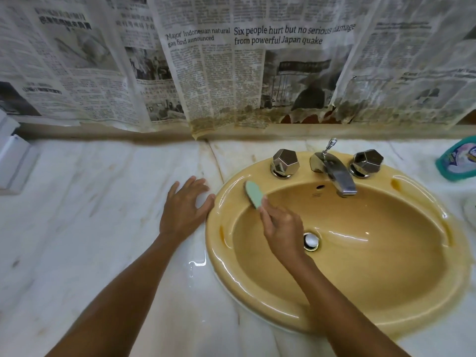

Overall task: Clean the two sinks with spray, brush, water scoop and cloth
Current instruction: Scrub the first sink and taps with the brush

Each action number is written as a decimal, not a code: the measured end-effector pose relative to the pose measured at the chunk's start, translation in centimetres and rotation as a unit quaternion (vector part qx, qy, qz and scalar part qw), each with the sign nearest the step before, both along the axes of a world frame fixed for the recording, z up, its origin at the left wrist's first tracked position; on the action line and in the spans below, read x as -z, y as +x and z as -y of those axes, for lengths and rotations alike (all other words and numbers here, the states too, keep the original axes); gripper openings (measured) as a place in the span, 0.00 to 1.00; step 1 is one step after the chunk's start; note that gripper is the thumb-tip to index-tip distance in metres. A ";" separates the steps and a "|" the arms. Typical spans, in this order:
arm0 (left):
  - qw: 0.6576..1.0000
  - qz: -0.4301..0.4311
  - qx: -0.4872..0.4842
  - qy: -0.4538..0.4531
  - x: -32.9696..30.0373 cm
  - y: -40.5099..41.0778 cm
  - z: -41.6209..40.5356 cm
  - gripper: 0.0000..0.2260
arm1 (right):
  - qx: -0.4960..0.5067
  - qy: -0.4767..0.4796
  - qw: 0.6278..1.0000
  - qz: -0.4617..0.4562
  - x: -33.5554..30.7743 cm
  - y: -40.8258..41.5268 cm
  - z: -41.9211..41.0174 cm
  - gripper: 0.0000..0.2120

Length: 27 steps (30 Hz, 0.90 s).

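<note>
A yellow oval sink [360, 300] is set into the marble counter, with a metal tap [334, 173] and two faceted knobs at its back. My right hand [282, 231] grips the handle of a pale green brush [253, 194]. The brush head lies on the sink's upper left rim. My left hand [184, 207] rests flat on the counter beside the sink's left rim, fingers spread. The drain [311, 240] shows just right of my right hand. Only one sink is in view.
Newspaper sheets [231, 60] cover the wall behind the counter. A teal bottle [458, 161] lies on the counter at the far right. A white box [13, 161] stands at the far left. Wet patches shine on the marble counter [103, 202] by the sink's front left.
</note>
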<state>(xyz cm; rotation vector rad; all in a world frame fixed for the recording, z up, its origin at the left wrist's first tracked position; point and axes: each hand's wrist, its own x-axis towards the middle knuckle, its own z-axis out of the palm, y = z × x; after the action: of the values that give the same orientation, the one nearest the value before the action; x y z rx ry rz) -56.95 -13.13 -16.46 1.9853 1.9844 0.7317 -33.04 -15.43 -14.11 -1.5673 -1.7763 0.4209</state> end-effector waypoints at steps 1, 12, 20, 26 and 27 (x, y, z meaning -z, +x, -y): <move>1.000 0.003 -0.001 0.001 -0.2 0.0 -0.1 0.26 | -0.045 0.008 0.999 0.011 0.0 -0.6 0.7 0.16; 1.000 0.024 -0.012 0.007 -0.1 0.2 0.0 0.24 | -0.001 -0.003 1.000 0.023 0.6 1.7 0.8 0.16; 0.999 0.035 -0.008 0.003 -0.3 0.1 0.1 0.21 | -0.009 -0.045 0.995 0.092 -0.9 1.0 0.0 0.12; 1.000 0.030 -0.007 0.003 -0.2 0.0 0.1 0.22 | -0.043 -0.090 0.980 0.173 -2.7 -1.4 2.0 0.11; 1.000 0.029 -0.005 0.003 -0.2 0.0 0.1 0.22 | -0.065 -0.084 0.972 0.211 -3.3 -1.5 2.0 0.11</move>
<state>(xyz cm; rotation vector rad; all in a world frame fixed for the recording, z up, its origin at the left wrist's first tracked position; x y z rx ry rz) -56.98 -13.26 -16.27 1.9360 1.9627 0.7906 -34.57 -17.41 -10.79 -1.7610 -2.2254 0.3210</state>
